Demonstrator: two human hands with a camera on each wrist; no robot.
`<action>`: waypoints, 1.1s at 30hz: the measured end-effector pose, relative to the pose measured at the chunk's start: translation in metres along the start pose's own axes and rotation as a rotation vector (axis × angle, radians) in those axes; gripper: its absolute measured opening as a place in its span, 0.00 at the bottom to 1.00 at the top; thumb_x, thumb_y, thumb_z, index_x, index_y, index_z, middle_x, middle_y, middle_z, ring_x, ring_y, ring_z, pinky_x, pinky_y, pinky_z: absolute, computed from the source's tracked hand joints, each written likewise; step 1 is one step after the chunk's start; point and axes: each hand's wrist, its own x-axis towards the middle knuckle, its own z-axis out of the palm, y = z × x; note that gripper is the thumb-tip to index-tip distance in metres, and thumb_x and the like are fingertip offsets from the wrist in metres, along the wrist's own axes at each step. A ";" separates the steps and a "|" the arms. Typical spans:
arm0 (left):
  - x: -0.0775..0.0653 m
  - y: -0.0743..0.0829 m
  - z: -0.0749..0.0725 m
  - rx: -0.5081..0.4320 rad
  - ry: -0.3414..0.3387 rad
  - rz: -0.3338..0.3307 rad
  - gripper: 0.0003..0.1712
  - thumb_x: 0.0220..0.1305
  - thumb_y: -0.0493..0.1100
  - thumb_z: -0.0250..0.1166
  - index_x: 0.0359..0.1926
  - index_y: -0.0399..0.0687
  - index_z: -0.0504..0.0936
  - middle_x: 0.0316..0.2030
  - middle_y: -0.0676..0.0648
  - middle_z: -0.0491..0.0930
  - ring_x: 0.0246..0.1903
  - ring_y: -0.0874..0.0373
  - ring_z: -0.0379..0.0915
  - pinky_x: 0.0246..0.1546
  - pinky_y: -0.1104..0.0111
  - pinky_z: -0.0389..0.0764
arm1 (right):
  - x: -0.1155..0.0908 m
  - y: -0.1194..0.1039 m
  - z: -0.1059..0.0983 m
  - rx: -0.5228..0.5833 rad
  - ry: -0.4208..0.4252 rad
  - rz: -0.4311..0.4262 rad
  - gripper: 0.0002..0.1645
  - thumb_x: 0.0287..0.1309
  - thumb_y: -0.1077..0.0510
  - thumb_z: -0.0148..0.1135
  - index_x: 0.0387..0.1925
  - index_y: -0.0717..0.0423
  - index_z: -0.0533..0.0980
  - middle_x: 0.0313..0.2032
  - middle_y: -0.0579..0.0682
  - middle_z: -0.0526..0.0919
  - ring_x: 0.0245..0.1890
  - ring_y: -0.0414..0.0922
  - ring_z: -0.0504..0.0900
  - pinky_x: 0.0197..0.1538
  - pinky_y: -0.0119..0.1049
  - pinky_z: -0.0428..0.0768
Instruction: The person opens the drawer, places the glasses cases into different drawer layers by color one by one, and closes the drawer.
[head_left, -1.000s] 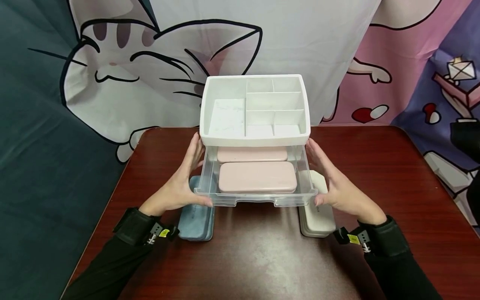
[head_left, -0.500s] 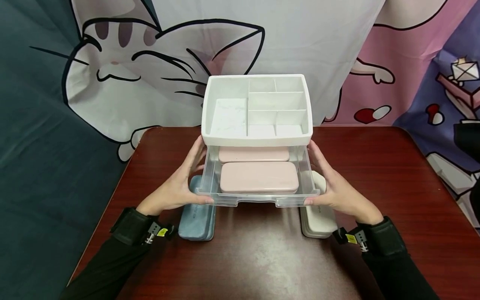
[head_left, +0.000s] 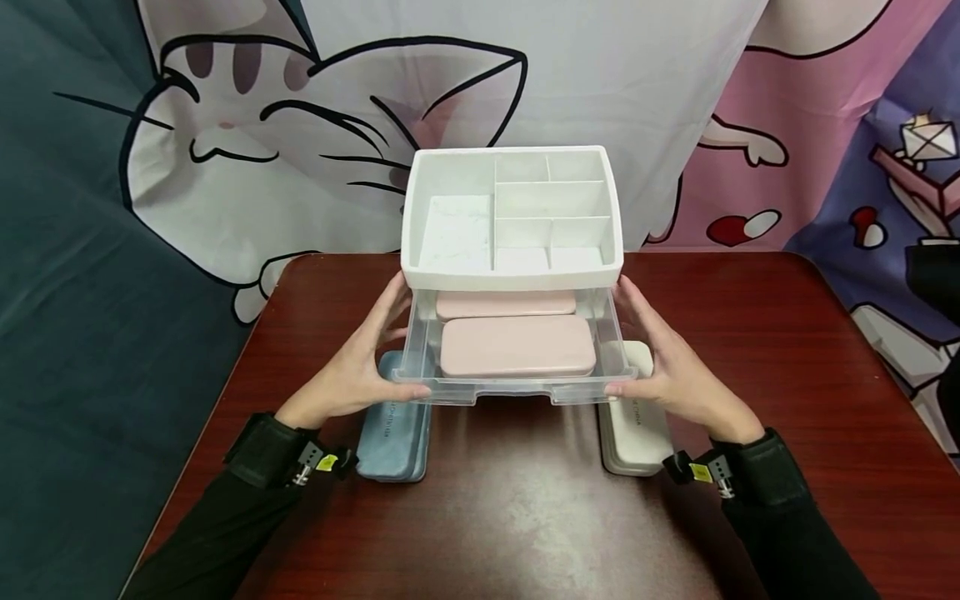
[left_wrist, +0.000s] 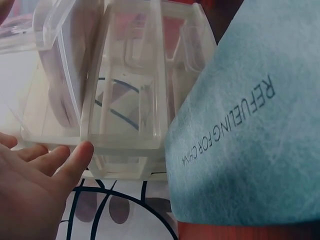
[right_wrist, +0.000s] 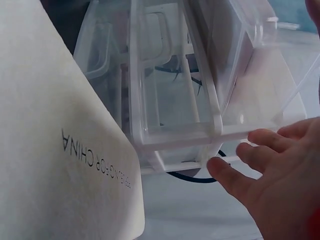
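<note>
A white desktop organizer [head_left: 510, 280] with a divided top stands on the table, its clear drawer [head_left: 517, 388] pulled out toward me. Two pale pink cases lie in that drawer, a front one [head_left: 517, 346] and a rear one [head_left: 506, 305] partly hidden under the top. My left hand [head_left: 348, 371] spans the drawer's left side, thumb on the front edge and fingers along the organizer's side. Mirroring it, my right hand [head_left: 678, 379] has its thumb on the right front corner. In both wrist views the fingers look fairly straight, at the clear plastic side.
Blue cases [head_left: 392, 446], seemingly stacked, lie by the left front of the organizer; cream cases [head_left: 637, 442] lie by the right front. Both bear printed lettering. A cartoon cat cloth [head_left: 600, 75] hangs behind the dark red table [head_left: 517, 533].
The drawer and its pink cases have slid slightly inward, away from me. My right thumb has shifted from the outer corner onto the drawer's front edge.
</note>
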 end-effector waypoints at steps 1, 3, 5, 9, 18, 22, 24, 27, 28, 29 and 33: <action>0.000 0.000 0.000 0.002 0.008 0.000 0.77 0.39 0.34 0.80 0.76 0.65 0.33 0.77 0.59 0.38 0.74 0.52 0.46 0.64 0.57 0.70 | 0.001 0.000 0.000 0.005 0.013 -0.007 0.73 0.40 0.64 0.78 0.76 0.40 0.38 0.75 0.54 0.51 0.72 0.55 0.58 0.65 0.15 0.57; 0.000 0.001 0.001 0.003 0.022 0.004 0.76 0.40 0.34 0.80 0.76 0.65 0.34 0.77 0.59 0.39 0.74 0.51 0.48 0.63 0.66 0.70 | 0.003 0.000 0.001 0.026 0.031 -0.014 0.71 0.42 0.66 0.77 0.76 0.40 0.39 0.74 0.55 0.53 0.71 0.55 0.59 0.65 0.15 0.58; 0.000 0.000 0.001 0.001 0.034 0.011 0.74 0.40 0.34 0.79 0.76 0.64 0.35 0.77 0.58 0.40 0.74 0.51 0.49 0.62 0.72 0.70 | 0.004 -0.001 0.001 0.040 0.038 -0.019 0.70 0.43 0.67 0.76 0.76 0.40 0.40 0.74 0.55 0.54 0.71 0.56 0.59 0.65 0.17 0.60; 0.000 0.000 0.002 0.001 0.055 0.021 0.73 0.41 0.33 0.79 0.77 0.63 0.36 0.77 0.57 0.40 0.73 0.51 0.50 0.60 0.77 0.69 | 0.005 -0.002 0.002 0.035 0.040 -0.016 0.68 0.44 0.67 0.75 0.76 0.41 0.41 0.73 0.56 0.54 0.70 0.58 0.61 0.65 0.18 0.61; 0.000 0.000 0.003 -0.065 0.075 0.002 0.66 0.50 0.31 0.73 0.76 0.64 0.38 0.76 0.57 0.41 0.73 0.52 0.50 0.61 0.77 0.69 | 0.006 0.000 0.006 -0.026 0.140 -0.019 0.62 0.44 0.67 0.75 0.75 0.44 0.51 0.64 0.56 0.66 0.64 0.34 0.65 0.61 0.17 0.65; 0.001 0.000 0.005 -0.070 0.088 -0.003 0.64 0.52 0.29 0.71 0.76 0.64 0.39 0.76 0.57 0.42 0.73 0.52 0.51 0.60 0.76 0.71 | 0.006 -0.001 0.008 -0.004 0.170 -0.001 0.58 0.45 0.68 0.74 0.74 0.46 0.55 0.63 0.56 0.67 0.60 0.29 0.68 0.59 0.18 0.69; 0.002 0.000 0.006 -0.059 0.097 -0.007 0.62 0.53 0.30 0.71 0.76 0.64 0.39 0.76 0.57 0.43 0.73 0.52 0.51 0.60 0.73 0.72 | 0.007 -0.002 0.008 0.011 0.181 0.007 0.56 0.45 0.68 0.74 0.73 0.48 0.56 0.62 0.55 0.68 0.59 0.30 0.71 0.58 0.19 0.70; 0.003 0.001 0.007 -0.022 0.120 -0.019 0.60 0.56 0.32 0.70 0.76 0.65 0.40 0.76 0.56 0.46 0.73 0.53 0.52 0.60 0.65 0.73 | 0.008 -0.002 0.010 0.043 0.205 0.013 0.54 0.45 0.69 0.73 0.72 0.49 0.59 0.60 0.55 0.69 0.56 0.33 0.75 0.58 0.22 0.74; 0.003 0.002 0.008 -0.006 0.130 -0.026 0.59 0.57 0.33 0.69 0.76 0.66 0.40 0.75 0.55 0.47 0.72 0.53 0.53 0.60 0.62 0.73 | 0.009 -0.003 0.010 0.051 0.215 0.016 0.53 0.45 0.70 0.73 0.72 0.50 0.60 0.60 0.54 0.70 0.55 0.34 0.76 0.58 0.23 0.74; 0.003 0.002 0.008 0.010 0.140 -0.032 0.58 0.58 0.35 0.69 0.76 0.66 0.40 0.75 0.55 0.48 0.72 0.53 0.54 0.60 0.59 0.73 | 0.009 -0.003 0.011 0.055 0.226 0.018 0.52 0.45 0.70 0.73 0.71 0.50 0.61 0.59 0.54 0.70 0.55 0.33 0.76 0.58 0.23 0.74; 0.003 0.004 0.010 0.049 0.175 -0.053 0.55 0.60 0.37 0.68 0.76 0.66 0.42 0.74 0.53 0.52 0.71 0.53 0.56 0.58 0.55 0.74 | 0.010 -0.004 0.014 0.067 0.265 0.030 0.48 0.47 0.69 0.72 0.70 0.51 0.63 0.58 0.54 0.72 0.54 0.29 0.75 0.57 0.22 0.75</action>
